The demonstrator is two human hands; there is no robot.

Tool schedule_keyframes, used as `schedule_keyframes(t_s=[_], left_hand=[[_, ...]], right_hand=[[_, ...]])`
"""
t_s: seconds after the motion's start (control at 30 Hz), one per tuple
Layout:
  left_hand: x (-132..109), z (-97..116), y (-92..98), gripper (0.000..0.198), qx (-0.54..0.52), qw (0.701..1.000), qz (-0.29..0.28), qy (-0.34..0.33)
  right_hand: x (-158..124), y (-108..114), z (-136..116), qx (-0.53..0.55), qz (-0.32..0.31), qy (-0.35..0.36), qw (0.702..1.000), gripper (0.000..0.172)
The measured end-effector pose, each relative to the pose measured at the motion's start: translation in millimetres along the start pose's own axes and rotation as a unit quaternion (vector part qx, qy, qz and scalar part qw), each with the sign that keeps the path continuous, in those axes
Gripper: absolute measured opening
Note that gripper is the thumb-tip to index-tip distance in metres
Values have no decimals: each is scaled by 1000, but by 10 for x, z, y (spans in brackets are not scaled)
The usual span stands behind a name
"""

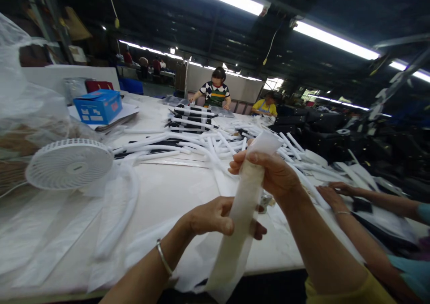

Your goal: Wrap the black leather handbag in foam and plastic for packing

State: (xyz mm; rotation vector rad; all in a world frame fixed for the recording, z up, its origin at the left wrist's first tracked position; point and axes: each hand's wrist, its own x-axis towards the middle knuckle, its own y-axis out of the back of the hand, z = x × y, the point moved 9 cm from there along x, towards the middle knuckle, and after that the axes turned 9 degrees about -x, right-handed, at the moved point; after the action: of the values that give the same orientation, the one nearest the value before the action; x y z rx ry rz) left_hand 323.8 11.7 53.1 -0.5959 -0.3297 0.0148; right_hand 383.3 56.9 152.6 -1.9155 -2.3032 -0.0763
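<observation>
A long white sleeve-like bag (240, 205) hangs upright over the white table (174, 192). My right hand (272, 174) is closed round the bag near its upper end. My left hand (215, 216), with a metal bangle on the wrist, pinches the bag lower down at its middle. The bag's bottom end dangles past the table's near edge. Several white curved tubes (208, 145) lie scattered across the table behind my hands.
A small white fan (69, 163) lies at the left near a blue box (99, 107) and a clear plastic bag (23, 93). A co-worker's hands (336, 192) rest on the table at the right. Two other people sit at the far end.
</observation>
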Motion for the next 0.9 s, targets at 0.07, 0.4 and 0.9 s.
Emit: schedule_keyframes(t_s=[0.07, 0.4, 0.9], left_hand=[[20, 56, 19, 92, 7, 999, 24, -40], [-112, -262, 208, 60, 105, 979, 173, 13], [-705, 143, 464, 24, 557, 751, 337, 111]], right_hand=[[13, 71, 3, -16, -13, 10, 1000, 20], [21, 297, -8, 67, -61, 87, 992, 31], [-159, 1128, 593, 35, 132, 83, 987, 49]])
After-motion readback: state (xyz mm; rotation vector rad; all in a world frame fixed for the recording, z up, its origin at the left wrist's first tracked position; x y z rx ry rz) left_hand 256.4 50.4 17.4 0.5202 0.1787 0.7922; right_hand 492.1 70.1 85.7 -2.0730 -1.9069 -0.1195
